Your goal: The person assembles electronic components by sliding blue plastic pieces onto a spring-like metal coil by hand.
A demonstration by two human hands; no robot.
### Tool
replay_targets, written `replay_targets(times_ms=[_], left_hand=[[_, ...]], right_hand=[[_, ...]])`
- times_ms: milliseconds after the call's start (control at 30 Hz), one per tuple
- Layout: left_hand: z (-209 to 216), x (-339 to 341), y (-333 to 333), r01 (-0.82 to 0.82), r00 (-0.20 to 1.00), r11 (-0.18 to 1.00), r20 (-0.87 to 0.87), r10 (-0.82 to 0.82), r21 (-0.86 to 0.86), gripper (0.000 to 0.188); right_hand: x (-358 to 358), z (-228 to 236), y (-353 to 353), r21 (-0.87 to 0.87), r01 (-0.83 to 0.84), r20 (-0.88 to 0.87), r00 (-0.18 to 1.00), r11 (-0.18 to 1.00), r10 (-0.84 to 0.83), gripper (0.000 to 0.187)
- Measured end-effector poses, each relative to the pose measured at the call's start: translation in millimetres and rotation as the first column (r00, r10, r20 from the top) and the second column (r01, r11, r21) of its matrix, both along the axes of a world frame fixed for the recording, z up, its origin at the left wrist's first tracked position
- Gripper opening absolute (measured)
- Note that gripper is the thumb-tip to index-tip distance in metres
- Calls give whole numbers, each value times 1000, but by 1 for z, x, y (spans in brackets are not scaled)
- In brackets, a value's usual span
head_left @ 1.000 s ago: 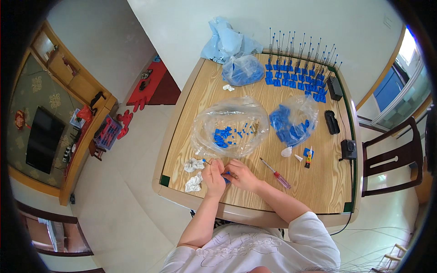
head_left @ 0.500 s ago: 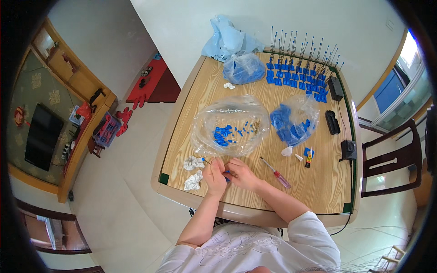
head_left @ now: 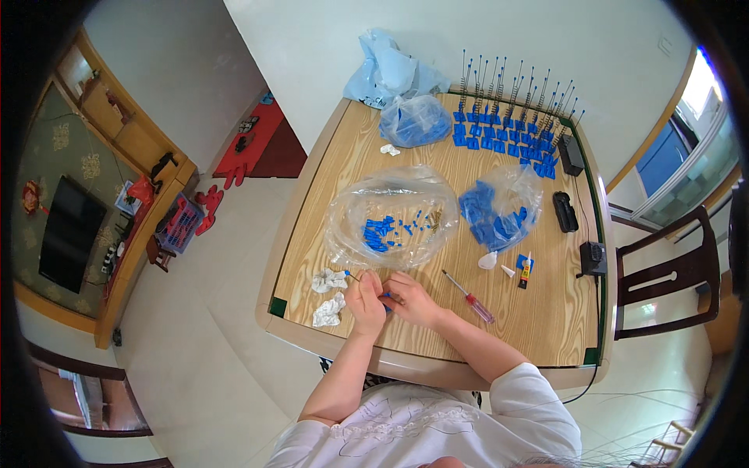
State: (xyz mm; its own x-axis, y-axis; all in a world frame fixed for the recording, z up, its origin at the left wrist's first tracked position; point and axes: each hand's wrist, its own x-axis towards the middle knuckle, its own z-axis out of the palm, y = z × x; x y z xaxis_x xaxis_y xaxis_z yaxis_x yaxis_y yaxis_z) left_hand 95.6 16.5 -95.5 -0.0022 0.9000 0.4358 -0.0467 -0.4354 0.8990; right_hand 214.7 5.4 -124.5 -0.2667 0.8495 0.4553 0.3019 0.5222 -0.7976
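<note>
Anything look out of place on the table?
Crumpled white wads beside the left hand, plus a smaller one near the rear clear bag: they look like litter among the blue parts. No spill evident.

Blue piece (head_left: 388, 307) mostly hidden, shirt (head_left: 413, 425) cut off

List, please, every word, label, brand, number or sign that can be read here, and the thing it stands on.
No text is clearly readable.
Light blue bag: dark print near its lower edge, too small to read.
Small yellow and black tube: markings too small to read.
Blue-tipped rod in the left hand: no print visible.
</note>
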Motion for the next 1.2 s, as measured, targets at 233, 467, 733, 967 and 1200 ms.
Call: replay_targets(times_ms=[233,467,733,967,1200], left_hand=[[2,1,0,-3,1000,1000,0,3,12,38],[2,0,-1,-8,1000,1000,-1,8,-6,37],[0,0,1,-18,1000,1000,-13,18,21,37],[1,0,0,-34,998,999,-47,34,18,35],[0,-1,1,-25,1000,1000,-7,25,15,36]], right_hand=[[0,0,1,55,-4,1,1000,998,4,16],[-1,3,-1,7,-1,11,1000,1000,1,16],[-1,0,1,32,-3,-1,1000,999,3,16],[-1,-3,2,46,-1,-15,1000,999,1,17],[-1,0,1,48,-4,-1,1000,999,4,18]])
